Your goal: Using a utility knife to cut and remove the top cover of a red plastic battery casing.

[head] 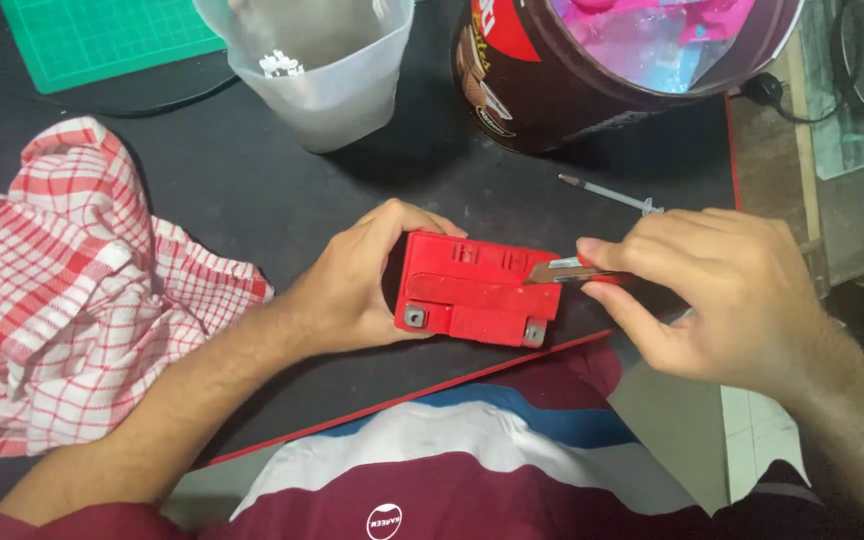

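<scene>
A red rectangular plastic block with two metal terminals, like a small battery [477, 290], lies on the black mat near the front edge. My left hand [357, 280] grips its left end, thumb over the top. My right hand [712, 290] pinches a small cutter knife [557, 268] with a metal blade; the blade tip rests on the block's upper right part.
A red-and-white checked cloth [72, 290] lies at the left. A translucent plastic cup [317, 70] and a dark round tub [592, 70] holding pink and blue wrappers stand at the back. A thin pen-like tool [607, 192] lies behind my right hand. A green cutting mat [102, 35] is far left.
</scene>
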